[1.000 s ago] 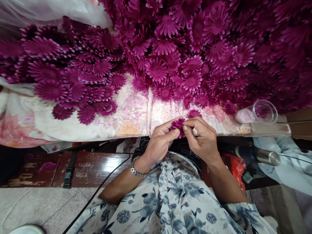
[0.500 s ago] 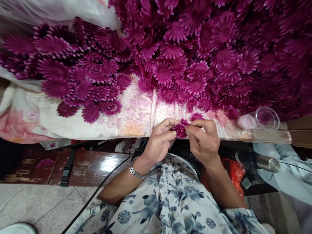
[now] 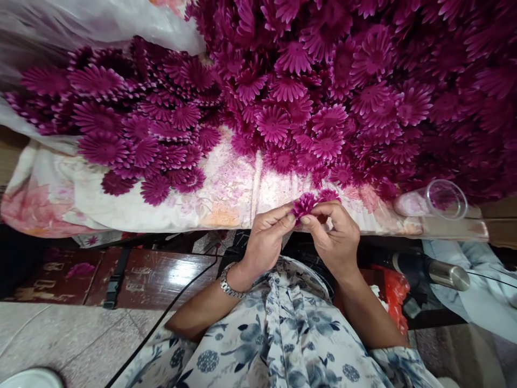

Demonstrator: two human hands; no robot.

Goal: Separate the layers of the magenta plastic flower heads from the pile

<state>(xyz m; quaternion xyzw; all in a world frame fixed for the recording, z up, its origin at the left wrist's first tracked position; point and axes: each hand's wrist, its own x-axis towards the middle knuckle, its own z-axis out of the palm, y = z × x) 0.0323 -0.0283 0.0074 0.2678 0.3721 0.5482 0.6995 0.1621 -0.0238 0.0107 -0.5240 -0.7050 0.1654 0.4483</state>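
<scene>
Between my two hands is a small magenta artificial flower with ruffled layered petals, just above the near edge of the cloth. My left hand pinches its left side between thumb and fingers; a metal watch is on that wrist. From the right, my right hand grips the lower right of the same flower, thumb against curled fingers. Part of its base is hidden by the fingertips. Just beyond my right fingers lies another magenta flower piece on the flowered tablecloth.
A large heap of magenta petal pieces covers the far side, with a smaller pile at left beside plastic sheeting. A clear plastic cup lies tipped at right. Below are a dark red bench and a steel-ended bottle.
The flower has tilted, its petals now facing more away from me. My right thumb and fingers have shifted lower on it. The whole view has moved slightly.
</scene>
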